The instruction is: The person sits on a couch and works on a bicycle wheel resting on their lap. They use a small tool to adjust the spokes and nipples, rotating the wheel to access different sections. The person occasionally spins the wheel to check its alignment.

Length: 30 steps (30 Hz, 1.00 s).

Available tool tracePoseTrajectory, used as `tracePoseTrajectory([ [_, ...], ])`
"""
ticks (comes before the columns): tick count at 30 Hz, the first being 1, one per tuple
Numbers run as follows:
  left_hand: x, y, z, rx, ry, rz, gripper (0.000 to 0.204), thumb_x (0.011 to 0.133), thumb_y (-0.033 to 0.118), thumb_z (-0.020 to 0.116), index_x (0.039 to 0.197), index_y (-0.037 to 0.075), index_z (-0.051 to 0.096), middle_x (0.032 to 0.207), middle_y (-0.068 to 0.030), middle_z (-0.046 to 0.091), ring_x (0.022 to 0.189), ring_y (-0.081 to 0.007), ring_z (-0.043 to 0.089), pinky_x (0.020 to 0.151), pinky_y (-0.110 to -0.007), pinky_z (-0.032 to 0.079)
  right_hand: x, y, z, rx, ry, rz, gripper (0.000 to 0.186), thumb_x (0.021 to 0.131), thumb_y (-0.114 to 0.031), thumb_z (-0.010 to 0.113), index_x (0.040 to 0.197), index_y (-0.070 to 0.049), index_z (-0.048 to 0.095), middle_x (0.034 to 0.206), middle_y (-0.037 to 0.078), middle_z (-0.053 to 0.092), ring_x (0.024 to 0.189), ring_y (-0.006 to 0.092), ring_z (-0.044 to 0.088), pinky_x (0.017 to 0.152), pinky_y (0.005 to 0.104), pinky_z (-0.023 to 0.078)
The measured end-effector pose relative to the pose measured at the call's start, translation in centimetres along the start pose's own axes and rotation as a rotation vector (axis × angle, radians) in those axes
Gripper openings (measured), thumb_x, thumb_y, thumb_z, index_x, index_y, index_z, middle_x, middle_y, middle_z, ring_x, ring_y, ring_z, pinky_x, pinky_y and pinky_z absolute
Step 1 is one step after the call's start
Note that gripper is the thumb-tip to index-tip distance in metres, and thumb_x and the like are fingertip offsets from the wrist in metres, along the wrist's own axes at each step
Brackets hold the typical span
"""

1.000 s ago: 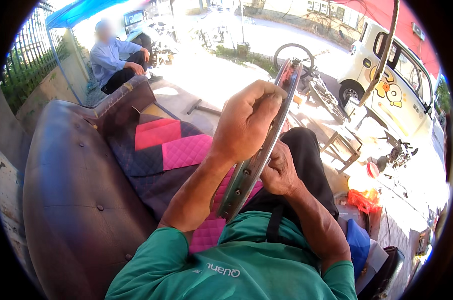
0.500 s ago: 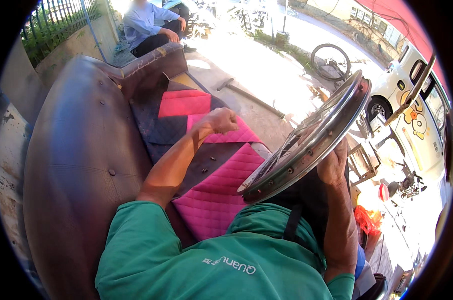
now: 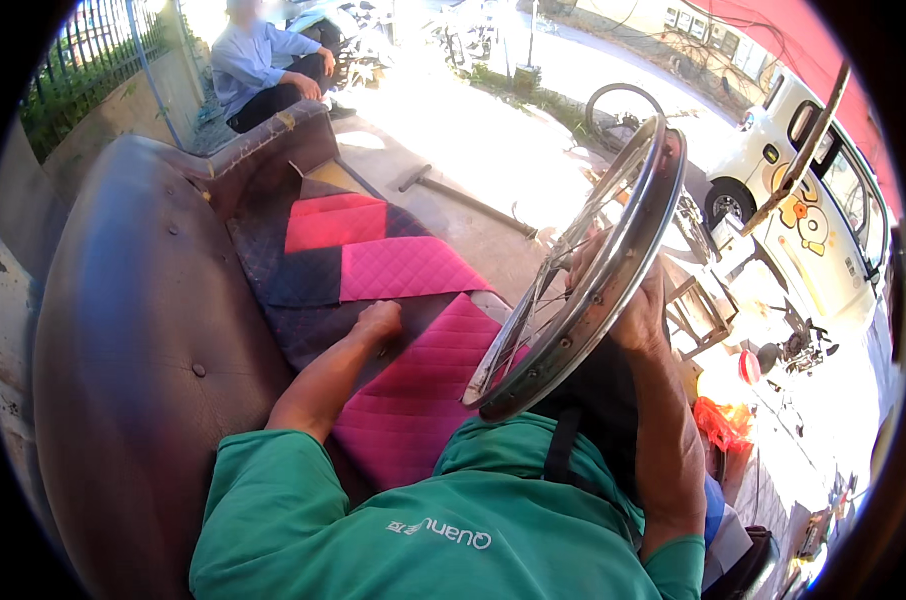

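My right hand point(image 3: 641, 310) grips a bare spoked bicycle wheel point(image 3: 595, 300) from its right side. The wheel has no tyre on its metal rim and stands tilted above my lap, its spokes slanting off to the left. My left hand point(image 3: 378, 322) is low over the dark seat cover, left of the wheel, with its fingers curled together. Small dark bits lie on the cover by its fingertips; whether one is between the fingers is hidden. Just below that hand spreads a quilted pink cloth point(image 3: 403, 400).
I sit on a brown buttoned sofa point(image 3: 143, 330). Beyond it a long-handled tool point(image 3: 473, 207) lies on the ground, and a person point(image 3: 258, 65) sits at the far left. At right are a wooden stand point(image 3: 701, 318), an orange bag point(image 3: 725, 422) and a white van point(image 3: 823, 210).
My left hand has come down and back toward me, from above the pink cloth to the small bits on the seat. The wheel stands more upright, still in my right hand.
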State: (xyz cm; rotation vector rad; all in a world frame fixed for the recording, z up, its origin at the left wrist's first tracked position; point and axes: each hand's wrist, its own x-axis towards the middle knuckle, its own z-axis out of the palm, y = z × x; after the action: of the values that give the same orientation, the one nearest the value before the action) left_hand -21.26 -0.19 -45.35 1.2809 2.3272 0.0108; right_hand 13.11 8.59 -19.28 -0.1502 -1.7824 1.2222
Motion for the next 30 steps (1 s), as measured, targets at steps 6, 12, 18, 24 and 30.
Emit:
tracePoseTrajectory([
  [6, 2.0, -1.6, 1.1, 0.03, 0.043, 0.005, 0.034, 0.078, 0.022, 0.064, 0.108, 0.007, 0.071, 0.115, -0.0189, 0.069, 0.113, -0.0347, 0.064, 0.095, -0.046, 0.051, -0.3, -1.9, 0.2, -0.065, -0.091, 0.089, 0.02, 0.097, -0.014, 0.056, 0.082, -0.002, 0.062, 0.071, 0.002, 0.06, 0.064, 0.0104, 0.057, 0.057, 0.0281, 0.046],
  [12, 1.8, -0.8, -1.2, 0.115, -0.087, -0.026, 0.04, 0.083, 0.02, 0.062, 0.121, 0.008, 0.068, 0.128, -0.0193, 0.064, 0.121, -0.0356, 0.06, 0.099, -0.046, 0.05, 0.2, -4.3, 1.9, -0.121, -0.108, 0.08, 0.044, 0.103, -0.033, 0.049, 0.081, 0.001, 0.065, 0.066, 0.005, 0.063, 0.061, 0.0107, 0.057, 0.056, 0.0311, 0.046],
  [18, 4.1, -2.8, -0.4, 0.146, -0.131, -0.014, 0.036, 0.084, 0.023, 0.066, 0.117, 0.011, 0.071, 0.126, -0.0188, 0.065, 0.121, -0.0356, 0.061, 0.099, -0.045, 0.05, -0.1, -4.2, 2.4, -0.135, -0.199, 0.09, 0.042, 0.103, -0.032, 0.048, 0.082, -0.001, 0.068, 0.068, 0.008, 0.066, 0.062, 0.0166, 0.062, 0.06, 0.0335, 0.049],
  [24, 2.2, -2.1, 1.3, 0.086, 0.022, -0.025, 0.034, 0.083, 0.022, 0.066, 0.115, 0.01, 0.071, 0.123, -0.019, 0.066, 0.119, -0.0355, 0.062, 0.098, -0.045, 0.05, -0.1, -4.3, 2.4, -0.181, -0.284, 0.086, 0.038, 0.102, -0.03, 0.05, 0.084, -0.002, 0.068, 0.072, 0.009, 0.066, 0.067, 0.0214, 0.064, 0.065, 0.0359, 0.05],
  [30, 2.3, -1.7, 1.0, 0.053, 0.058, -0.032, 0.034, 0.08, 0.022, 0.066, 0.111, 0.008, 0.071, 0.116, -0.0183, 0.068, 0.113, -0.0345, 0.064, 0.094, -0.043, 0.052, 0.8, -4.5, 2.4, -0.186, -0.254, 0.084, 0.035, 0.101, -0.025, 0.046, 0.085, -0.001, 0.067, 0.073, 0.011, 0.067, 0.067, 0.0223, 0.064, 0.065, 0.0365, 0.05],
])
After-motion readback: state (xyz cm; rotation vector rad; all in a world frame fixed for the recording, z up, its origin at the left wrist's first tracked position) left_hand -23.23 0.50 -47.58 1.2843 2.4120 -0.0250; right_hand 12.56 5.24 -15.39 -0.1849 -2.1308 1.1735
